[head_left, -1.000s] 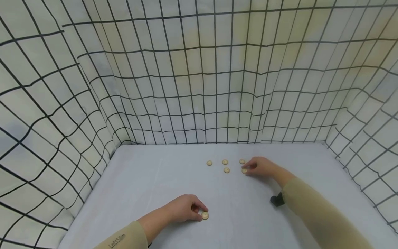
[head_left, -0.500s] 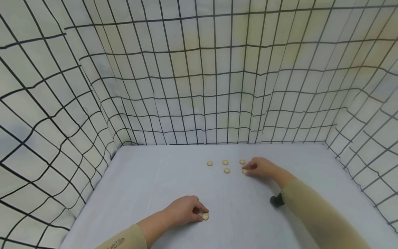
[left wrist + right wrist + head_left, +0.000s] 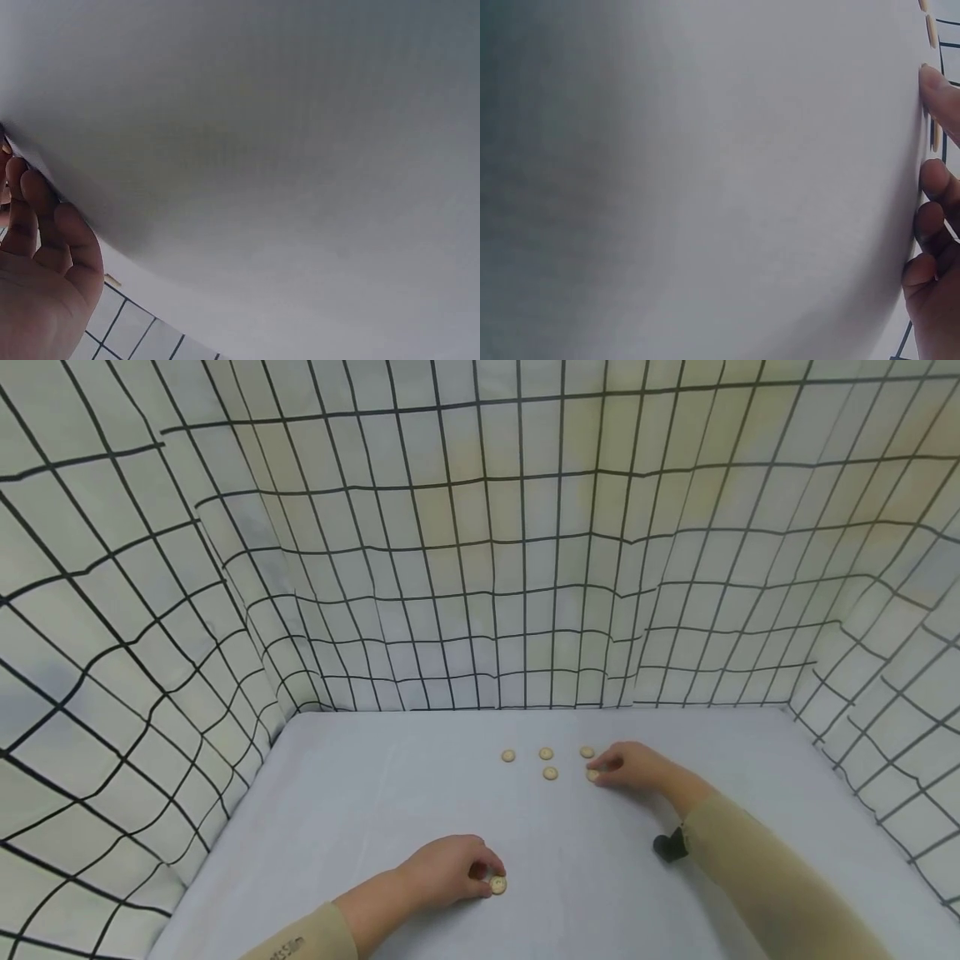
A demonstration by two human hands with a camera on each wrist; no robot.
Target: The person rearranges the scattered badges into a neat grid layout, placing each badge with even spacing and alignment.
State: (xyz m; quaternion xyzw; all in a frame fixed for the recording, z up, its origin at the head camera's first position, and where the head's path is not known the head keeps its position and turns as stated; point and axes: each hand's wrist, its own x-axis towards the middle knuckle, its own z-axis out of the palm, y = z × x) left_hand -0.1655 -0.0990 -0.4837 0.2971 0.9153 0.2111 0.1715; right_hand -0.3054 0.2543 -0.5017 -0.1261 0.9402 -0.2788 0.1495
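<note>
Small round beige buttons lie on a pale grey tabletop (image 3: pixel 375 810). My left hand (image 3: pixel 450 868) is at the near middle, with thumb and forefinger curled onto one button (image 3: pixel 498 885) that lies on the table. My right hand (image 3: pixel 633 766) reaches farther out, its fingertips pinching another button (image 3: pixel 592 774) that lies flat. Three buttons form a row just beyond: left (image 3: pixel 508 756), middle (image 3: pixel 546 753), right (image 3: pixel 587 752). One more (image 3: pixel 551 772) lies below the middle one. The right wrist view shows my fingers (image 3: pixel 937 90) on the cloth beside thin button edges (image 3: pixel 932 30).
Cloth walls with a black grid (image 3: pixel 480 568) close off the table at the back and on both sides. A small black object (image 3: pixel 667 846) sits under my right sleeve (image 3: pixel 757 885). The left wrist view shows only my curled fingers (image 3: pixel 37 247) against the grey surface.
</note>
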